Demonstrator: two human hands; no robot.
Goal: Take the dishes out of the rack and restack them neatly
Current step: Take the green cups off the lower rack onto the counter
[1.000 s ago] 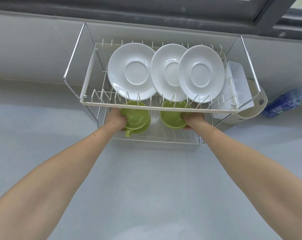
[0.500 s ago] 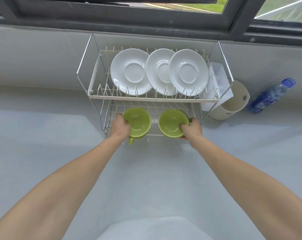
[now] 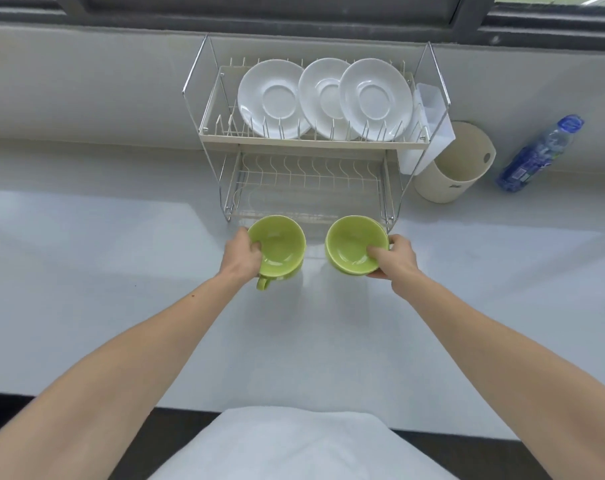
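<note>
A two-tier wire dish rack [image 3: 204,98] stands against the back wall. Three white saucers [image 3: 275,98] lean upright in its top tier; its bottom tier holds nothing. My left hand [image 3: 242,254] grips the rim of a green cup [image 3: 280,247], thumb inside, with the cup's handle pointing toward me. My right hand [image 3: 396,258] grips a second green cup [image 3: 353,244] the same way at its right rim. Both cups are held just in front of the rack, above the white counter [image 3: 121,271].
A white cutlery holder [image 3: 432,129] hangs on the rack's right end. Beside it stands a beige round container [image 3: 456,164], and a blue plastic bottle [image 3: 540,154] lies further right. A window frame runs along the top. My white shirt shows at the bottom edge.
Both hands have drawn the two green cups out of the rack's bottom tier toward me. The bottom tier now holds nothing, and the view has pulled back.
</note>
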